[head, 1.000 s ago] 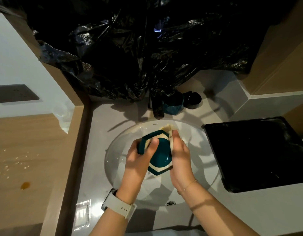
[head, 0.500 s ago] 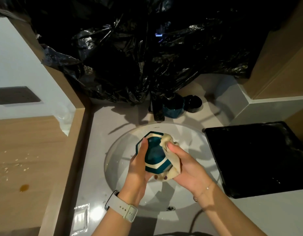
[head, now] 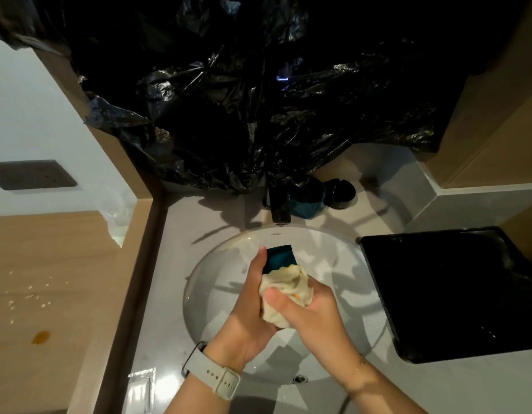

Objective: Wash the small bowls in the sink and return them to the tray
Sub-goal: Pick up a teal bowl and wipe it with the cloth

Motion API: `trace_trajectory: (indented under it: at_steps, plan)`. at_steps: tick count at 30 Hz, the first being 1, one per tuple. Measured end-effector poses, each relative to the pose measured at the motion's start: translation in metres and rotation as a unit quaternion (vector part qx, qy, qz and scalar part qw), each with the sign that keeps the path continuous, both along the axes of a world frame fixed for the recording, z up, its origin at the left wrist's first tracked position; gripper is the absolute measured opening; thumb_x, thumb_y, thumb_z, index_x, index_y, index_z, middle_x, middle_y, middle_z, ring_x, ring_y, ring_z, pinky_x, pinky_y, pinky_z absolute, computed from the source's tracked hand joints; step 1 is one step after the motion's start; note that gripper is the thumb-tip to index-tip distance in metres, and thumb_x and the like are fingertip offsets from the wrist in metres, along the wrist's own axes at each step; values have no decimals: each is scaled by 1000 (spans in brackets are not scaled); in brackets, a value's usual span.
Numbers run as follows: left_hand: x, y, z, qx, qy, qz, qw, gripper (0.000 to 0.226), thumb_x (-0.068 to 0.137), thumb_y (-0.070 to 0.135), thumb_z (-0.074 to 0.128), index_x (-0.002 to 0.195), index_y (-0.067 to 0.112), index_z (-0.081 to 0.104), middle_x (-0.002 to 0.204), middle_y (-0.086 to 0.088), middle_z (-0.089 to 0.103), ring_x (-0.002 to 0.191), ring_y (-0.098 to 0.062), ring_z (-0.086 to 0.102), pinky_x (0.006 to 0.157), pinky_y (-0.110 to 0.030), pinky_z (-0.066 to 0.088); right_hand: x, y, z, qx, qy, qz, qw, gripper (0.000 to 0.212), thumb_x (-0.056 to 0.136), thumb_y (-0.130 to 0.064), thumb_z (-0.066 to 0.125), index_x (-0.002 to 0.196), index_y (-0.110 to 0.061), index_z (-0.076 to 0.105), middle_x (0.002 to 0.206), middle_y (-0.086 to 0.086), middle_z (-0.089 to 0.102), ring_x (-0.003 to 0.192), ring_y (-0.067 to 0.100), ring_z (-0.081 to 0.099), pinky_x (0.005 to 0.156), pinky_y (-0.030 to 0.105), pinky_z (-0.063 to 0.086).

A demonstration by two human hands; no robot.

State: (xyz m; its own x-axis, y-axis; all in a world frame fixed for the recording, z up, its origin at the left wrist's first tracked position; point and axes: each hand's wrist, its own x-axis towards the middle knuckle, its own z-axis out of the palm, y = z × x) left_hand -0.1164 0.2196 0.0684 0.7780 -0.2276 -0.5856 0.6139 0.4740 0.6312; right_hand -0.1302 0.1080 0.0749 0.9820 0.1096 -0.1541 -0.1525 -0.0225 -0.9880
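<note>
The left hand grips the bowl over the sink, mid-frame; the right hand clutches a cloth against its near side. The tray lies right of both hands — nearer the right hand — its near worktop edge open for setting down.

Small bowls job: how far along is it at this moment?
Done: nothing shows on the black tray. In hand: the left hand holds a teal bowl over the white sink while the right hand rubs it with a cream cloth. Left: another teal bowl waits behind the faucet.
</note>
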Motion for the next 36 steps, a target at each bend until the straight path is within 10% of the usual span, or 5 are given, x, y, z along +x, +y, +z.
trace_trajectory:
  at_steps: [9, 16, 25, 31, 36]
  plan:
    - [-8, -5, 4, 25, -58, 133, 989, 51, 86, 49, 56, 100, 0, 64, 75, -14, 65, 61, -17, 67, 50, -22, 53, 14, 10, 20, -23, 34, 99, 994, 15, 89, -38, 62, 89, -25, 70, 82, -5, 73, 83, 7, 69, 64, 18, 52]
    - [0, 19, 4, -173, 127, 51, 975, 54, 74, 55, 70, 98, 6, 67, 87, -11, 63, 81, -28, 61, 80, -38, 45, 8, -5, 10, -211, -110, 247, 939, 21, 78, -49, 64, 94, -35, 60, 92, -10, 69, 86, 1, 64, 78, 20, 51]
    - [5, -11, -6, 81, -21, -41, 996, 88, 69, 81, 56, 119, 9, 56, 92, -8, 70, 90, -25, 69, 68, -36, 56, 11, -10, 8, 3, 78, 44, 996, 20, 93, -39, 52, 93, -28, 68, 87, -7, 74, 84, 7, 70, 72, 19, 55]
    - [9, -1, 8, -96, 93, -30, 991, 62, 81, 70, 50, 89, 12, 72, 87, -10, 70, 84, -26, 64, 78, -38, 52, 0, -10, 2, -135, -87, 63, 985, 37, 91, -59, 45, 98, -29, 66, 89, -7, 73, 87, 4, 68, 78, 25, 54]
    - [16, 9, 9, -149, 170, -43, 973, 63, 79, 59, 63, 111, 6, 70, 108, -15, 63, 99, -32, 60, 100, -43, 43, 1, -36, -4, -260, -147, 190, 935, 37, 77, -66, 58, 93, -34, 63, 90, -11, 67, 86, 5, 63, 75, 24, 53]
